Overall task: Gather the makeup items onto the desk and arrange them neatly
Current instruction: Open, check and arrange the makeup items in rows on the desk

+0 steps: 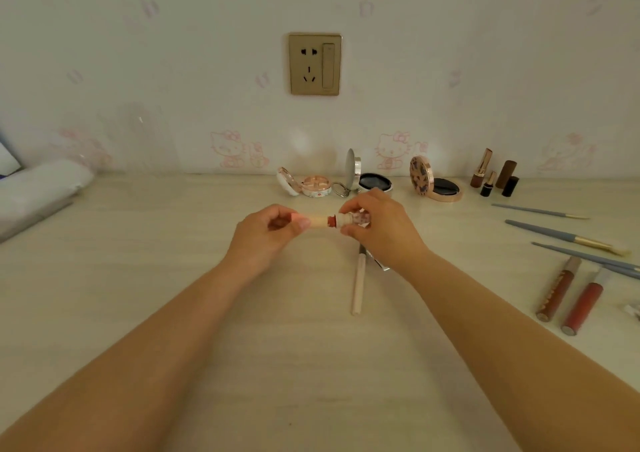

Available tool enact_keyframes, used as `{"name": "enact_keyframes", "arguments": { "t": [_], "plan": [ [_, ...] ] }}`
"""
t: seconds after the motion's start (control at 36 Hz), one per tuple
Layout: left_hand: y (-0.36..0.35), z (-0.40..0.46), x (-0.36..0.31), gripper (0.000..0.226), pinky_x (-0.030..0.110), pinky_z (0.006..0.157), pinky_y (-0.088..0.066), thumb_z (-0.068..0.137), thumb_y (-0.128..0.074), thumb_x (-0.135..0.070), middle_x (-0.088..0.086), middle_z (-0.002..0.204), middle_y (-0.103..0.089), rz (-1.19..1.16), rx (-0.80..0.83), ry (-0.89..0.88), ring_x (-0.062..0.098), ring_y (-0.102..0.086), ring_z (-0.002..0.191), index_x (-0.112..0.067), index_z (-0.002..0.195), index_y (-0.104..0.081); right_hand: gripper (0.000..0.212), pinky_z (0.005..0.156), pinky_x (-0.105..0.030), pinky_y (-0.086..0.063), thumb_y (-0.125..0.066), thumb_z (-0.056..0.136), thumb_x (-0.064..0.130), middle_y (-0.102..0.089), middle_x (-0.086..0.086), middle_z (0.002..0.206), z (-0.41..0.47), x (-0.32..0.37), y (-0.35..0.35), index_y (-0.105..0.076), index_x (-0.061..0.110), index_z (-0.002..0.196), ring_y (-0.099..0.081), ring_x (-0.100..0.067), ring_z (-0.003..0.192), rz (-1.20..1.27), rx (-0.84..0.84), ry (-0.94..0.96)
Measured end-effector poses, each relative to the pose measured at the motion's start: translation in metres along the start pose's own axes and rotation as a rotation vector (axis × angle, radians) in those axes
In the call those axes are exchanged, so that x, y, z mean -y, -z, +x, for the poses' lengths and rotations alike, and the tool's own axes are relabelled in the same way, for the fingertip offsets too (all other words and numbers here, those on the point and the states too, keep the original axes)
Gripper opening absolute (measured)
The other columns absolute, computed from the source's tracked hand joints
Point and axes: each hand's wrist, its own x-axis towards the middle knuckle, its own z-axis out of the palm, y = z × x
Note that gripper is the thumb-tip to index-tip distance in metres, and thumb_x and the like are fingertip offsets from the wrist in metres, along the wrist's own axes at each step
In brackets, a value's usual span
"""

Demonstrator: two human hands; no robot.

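Your left hand [268,225] grip pinches the lipstick [320,220] base | your right hand [375,225] grip pinches its cap [356,218] | frame centre, above bench [173,261] | compacts [304,185] upper centre.

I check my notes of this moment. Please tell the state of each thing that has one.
Lipstick: cap off, held by both hands.
Left hand: grips the cap.
Right hand: grips the base.
Pink compact: open.
Silver compact: open.
Floral compact: open.
Gloss tubes: lying flat.

Matt pale wood-grain desk [173,313], glossy brushed-gold socket plate [315,64], shiny rose-gold metal compacts [437,184], glossy translucent plastic lip-gloss tubes [571,299], matt grey brush handles [554,233]
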Motion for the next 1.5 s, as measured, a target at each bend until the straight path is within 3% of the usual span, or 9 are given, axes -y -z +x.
{"name": "enact_keyframes", "arguments": {
  "t": [0.17, 0.31, 0.53, 0.61, 1.0, 1.17, 1.31, 1.39, 1.5],
  "plan": [
    [0.016, 0.036, 0.022, 0.014, 0.014, 0.068, -0.041, 0.078, -0.073, -0.026, -0.007, 0.085, -0.067, 0.051, 0.044, 0.036, 0.010, -0.060, 0.077, -0.029, 0.088, -0.064, 0.030, 0.076, -0.016, -0.033, -0.073, 0.078, 0.019, -0.047, 0.001, 0.101, 0.034, 0.002, -0.018, -0.065, 0.015, 0.107, -0.045, -0.009, 0.088, -0.021, 0.070, -0.076],
    [0.013, 0.055, 0.028, 0.018, 0.013, 0.069, -0.042, 0.076, -0.076, -0.022, -0.007, 0.085, -0.067, 0.070, 0.053, 0.036, 0.006, -0.060, 0.076, -0.031, 0.085, -0.063, 0.033, 0.076, -0.023, -0.040, -0.074, 0.077, 0.020, -0.052, 0.001, 0.098, 0.052, -0.007, -0.028, -0.064, 0.012, 0.108, -0.050, -0.011, 0.087, 0.026, 0.126, -0.207],
    [0.001, 0.066, 0.043, 0.019, 0.028, 0.079, -0.048, 0.072, -0.077, -0.032, -0.016, 0.080, -0.064, 0.224, 0.033, 0.063, 0.008, -0.062, 0.083, -0.036, 0.084, -0.063, 0.032, 0.075, -0.022, -0.038, -0.071, 0.079, 0.023, -0.055, 0.002, 0.098, 0.060, -0.019, -0.035, -0.064, 0.012, 0.109, -0.049, -0.011, 0.090, 0.057, 0.161, -0.290],
    [0.001, 0.066, 0.043, 0.019, 0.031, 0.081, -0.049, 0.072, -0.077, -0.035, -0.014, 0.083, -0.065, 0.243, 0.035, 0.067, 0.009, -0.062, 0.086, -0.036, 0.086, -0.063, 0.033, 0.063, -0.018, -0.037, -0.072, 0.079, 0.023, -0.054, 0.003, 0.095, 0.059, -0.021, -0.036, -0.064, 0.012, 0.109, -0.048, -0.010, 0.089, 0.061, 0.160, -0.287],
    [0.000, 0.066, 0.042, 0.021, 0.029, 0.079, -0.046, 0.073, -0.075, -0.036, -0.012, 0.089, -0.066, 0.283, 0.009, 0.083, 0.007, -0.060, 0.091, -0.035, 0.092, -0.066, 0.035, 0.066, -0.022, -0.037, -0.072, 0.079, 0.023, -0.053, 0.002, 0.096, 0.060, -0.021, -0.036, -0.063, 0.012, 0.111, -0.048, -0.012, 0.089, 0.088, 0.175, -0.329],
    [0.000, 0.065, 0.040, 0.023, 0.027, 0.077, -0.044, 0.075, -0.073, -0.036, -0.011, 0.094, -0.066, 0.301, 0.018, 0.089, 0.007, -0.058, 0.093, -0.034, 0.097, -0.066, 0.034, 0.061, -0.014, -0.036, -0.071, 0.080, 0.019, -0.055, -0.002, 0.102, 0.057, -0.019, -0.040, -0.062, 0.010, 0.111, -0.049, -0.013, 0.089, 0.062, 0.141, -0.321],
    [0.001, 0.062, 0.038, 0.041, 0.027, 0.083, -0.042, 0.076, -0.073, -0.035, -0.004, 0.109, -0.063, 0.324, 0.028, 0.090, 0.012, -0.057, 0.099, -0.026, 0.114, -0.062, 0.049, 0.093, -0.029, -0.041, -0.071, 0.079, 0.022, -0.049, -0.007, 0.125, 0.054, -0.012, -0.040, -0.051, 0.014, 0.124, -0.047, -0.022, 0.115, -0.047, 0.107, -0.326],
    [-0.001, 0.054, 0.035, 0.050, 0.032, 0.088, -0.044, 0.075, -0.075, -0.033, 0.000, 0.118, -0.057, 0.312, -0.023, 0.043, 0.016, -0.054, 0.101, -0.022, 0.120, -0.057, 0.038, 0.099, -0.029, -0.034, -0.061, 0.087, 0.022, -0.045, -0.006, 0.130, 0.040, -0.007, -0.033, -0.052, 0.015, 0.123, -0.035, -0.022, 0.124, -0.136, 0.045, -0.273],
    [-0.010, 0.032, 0.024, 0.038, 0.028, 0.087, -0.041, 0.079, -0.072, -0.025, 0.004, 0.116, -0.054, 0.274, -0.119, -0.116, 0.019, -0.053, 0.103, -0.018, 0.115, -0.060, 0.017, 0.089, -0.018, -0.030, -0.056, 0.091, 0.019, -0.054, -0.003, 0.116, 0.006, -0.009, -0.014, -0.064, 0.013, 0.105, -0.038, -0.020, 0.118, -0.071, -0.219, -0.178]
  ]
}}
